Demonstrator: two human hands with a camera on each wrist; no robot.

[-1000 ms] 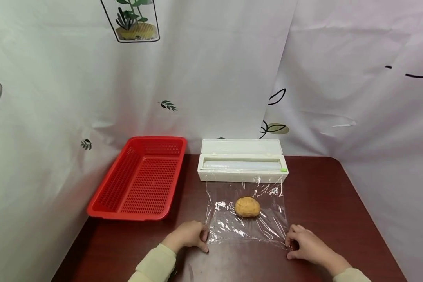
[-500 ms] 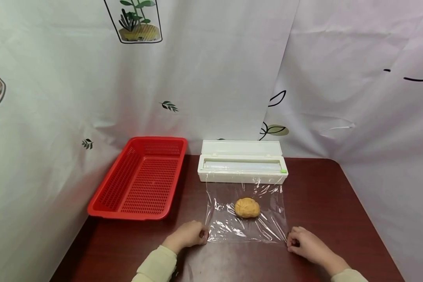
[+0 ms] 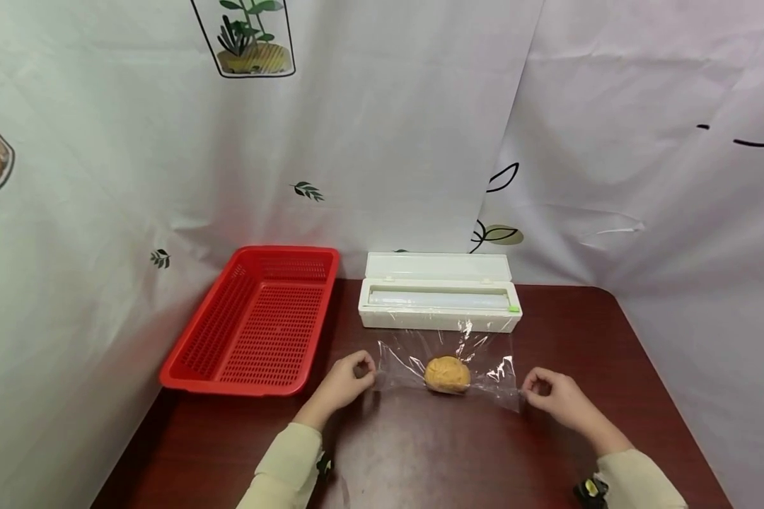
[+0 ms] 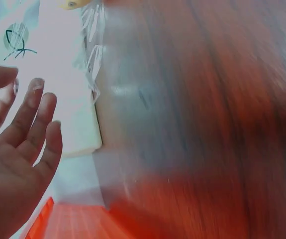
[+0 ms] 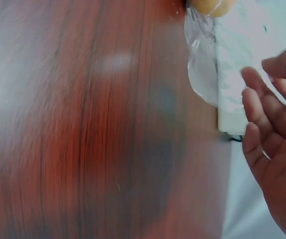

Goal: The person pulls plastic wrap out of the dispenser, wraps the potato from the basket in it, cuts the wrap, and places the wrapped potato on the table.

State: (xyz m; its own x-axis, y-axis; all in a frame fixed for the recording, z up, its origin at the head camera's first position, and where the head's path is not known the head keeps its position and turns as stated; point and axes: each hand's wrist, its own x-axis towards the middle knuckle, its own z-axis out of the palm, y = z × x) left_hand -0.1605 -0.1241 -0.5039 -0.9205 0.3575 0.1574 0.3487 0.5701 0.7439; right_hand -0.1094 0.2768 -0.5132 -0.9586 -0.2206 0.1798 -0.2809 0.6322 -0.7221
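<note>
A clear sheet of plastic wrap [image 3: 401,360] stretches forward from a white wrap dispenser box [image 3: 439,322] whose lid stands raised. On the sheet, toward its near edge, lies a brownish-yellow potato [image 3: 447,375]. My left hand [image 3: 346,378] pinches the sheet's near left corner between thumb and index finger; in the left wrist view the other fingers of the left hand [image 4: 21,144] are spread. At the near right corner my right hand [image 3: 557,397] pinches the film likewise, and in the right wrist view the right hand [image 5: 277,124] shows its other fingers loosely bent.
A red perforated plastic basket [image 3: 245,390] stands at the left on the dark reddish wooden table [image 3: 433,452]. Behind the dispenser hangs a pale printed curtain [image 3: 382,141], which also runs along both sides.
Both hands have closed on the near corners of the plastic wrap, lifted them and moved away from me toward the potato, carrying the sheet's near edge along. The potato has stayed in place.
</note>
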